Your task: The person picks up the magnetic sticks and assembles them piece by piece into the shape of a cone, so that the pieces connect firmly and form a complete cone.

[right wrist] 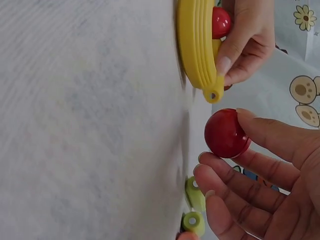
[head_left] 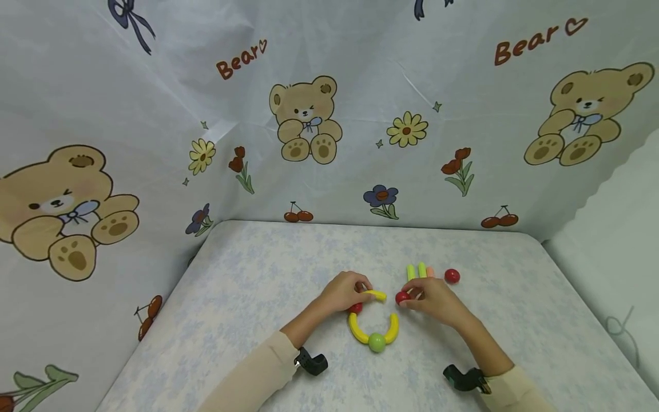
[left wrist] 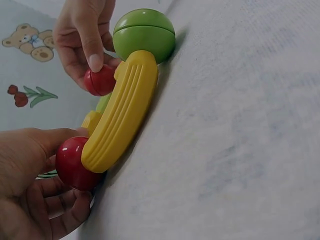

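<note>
My left hand (head_left: 346, 290) pinches a short yellow curved toy piece (head_left: 377, 295) at its left end. Against that hand's underside is a red ball (head_left: 355, 308), joined to another yellow curved piece (left wrist: 120, 115). A green ball (head_left: 377, 343) links this piece to a third yellow curve (head_left: 393, 329), so the parts form an unclosed ring on the table. Between thumb and fingertips, my right hand (head_left: 435, 298) holds a loose red ball (right wrist: 227, 133), just right of the ring and apart from it. The right wrist view shows a holed tab on the end of a yellow piece (right wrist: 195, 45).
Beyond my right hand lie two yellow-green sticks (head_left: 422, 269) and a peach-coloured one (head_left: 430, 272), partly hidden. Another red ball (head_left: 452, 276) rests to their right. A bear-print curtain (head_left: 350, 189) hangs behind the pale table (head_left: 288, 252).
</note>
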The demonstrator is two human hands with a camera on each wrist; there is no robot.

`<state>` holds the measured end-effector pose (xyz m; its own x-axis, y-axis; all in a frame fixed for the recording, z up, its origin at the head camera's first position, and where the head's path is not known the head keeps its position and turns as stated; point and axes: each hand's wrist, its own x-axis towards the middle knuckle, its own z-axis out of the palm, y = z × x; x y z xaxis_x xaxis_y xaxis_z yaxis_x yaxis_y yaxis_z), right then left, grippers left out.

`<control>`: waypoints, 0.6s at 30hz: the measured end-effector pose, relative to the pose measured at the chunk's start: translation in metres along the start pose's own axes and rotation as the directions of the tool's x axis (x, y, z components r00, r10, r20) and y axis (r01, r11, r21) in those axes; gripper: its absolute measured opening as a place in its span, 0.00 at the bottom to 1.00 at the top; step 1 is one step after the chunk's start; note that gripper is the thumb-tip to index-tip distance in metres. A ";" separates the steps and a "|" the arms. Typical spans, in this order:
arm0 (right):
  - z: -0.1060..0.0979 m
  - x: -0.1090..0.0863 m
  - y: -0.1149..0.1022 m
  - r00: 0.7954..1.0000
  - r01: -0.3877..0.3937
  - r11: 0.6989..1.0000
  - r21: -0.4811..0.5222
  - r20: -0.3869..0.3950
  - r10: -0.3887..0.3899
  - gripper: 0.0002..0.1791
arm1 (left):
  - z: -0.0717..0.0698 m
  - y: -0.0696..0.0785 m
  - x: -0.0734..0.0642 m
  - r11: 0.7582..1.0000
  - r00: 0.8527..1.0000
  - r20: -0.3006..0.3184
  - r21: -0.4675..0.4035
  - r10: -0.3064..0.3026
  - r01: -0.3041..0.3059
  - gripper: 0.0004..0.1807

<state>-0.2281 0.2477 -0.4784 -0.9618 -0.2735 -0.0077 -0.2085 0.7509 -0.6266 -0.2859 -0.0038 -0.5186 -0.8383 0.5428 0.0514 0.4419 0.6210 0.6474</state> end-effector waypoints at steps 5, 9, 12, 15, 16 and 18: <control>0.006 0.004 -0.003 0.999 0.038 0.999 -0.006 -0.006 -0.038 0.14 | -0.003 -0.001 -0.003 0.998 1.000 0.002 -0.057 -0.002 0.002 0.08; 0.009 0.008 -0.007 0.999 0.039 0.999 -0.001 0.006 -0.039 0.15 | -0.003 -0.001 -0.005 0.998 1.000 -0.003 -0.069 -0.002 0.001 0.08; 0.011 0.010 -0.009 0.999 0.041 0.999 0.013 0.019 -0.041 0.15 | -0.003 -0.001 -0.007 0.997 1.000 -0.005 -0.074 -0.005 0.005 0.09; 0.013 0.013 -0.011 0.999 0.046 0.999 0.028 0.028 -0.047 0.14 | -0.004 0.000 -0.009 0.997 1.000 -0.004 -0.081 -0.007 0.006 0.09; 0.014 0.014 -0.011 0.998 0.045 0.998 0.033 0.031 -0.046 0.14 | -0.004 0.000 -0.010 0.996 1.000 -0.003 -0.084 -0.008 0.008 0.09; 0.015 0.016 -0.012 0.998 0.045 0.998 0.037 0.035 -0.046 0.13 | -0.003 0.000 -0.010 0.996 1.000 -0.001 -0.091 -0.010 0.010 0.08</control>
<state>-0.2378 0.2251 -0.4823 -0.9444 -0.3288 -0.0063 -0.2446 0.7151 -0.6548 -0.2786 -0.0114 -0.5167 -0.8428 0.5363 0.0458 0.4029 0.5721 0.7144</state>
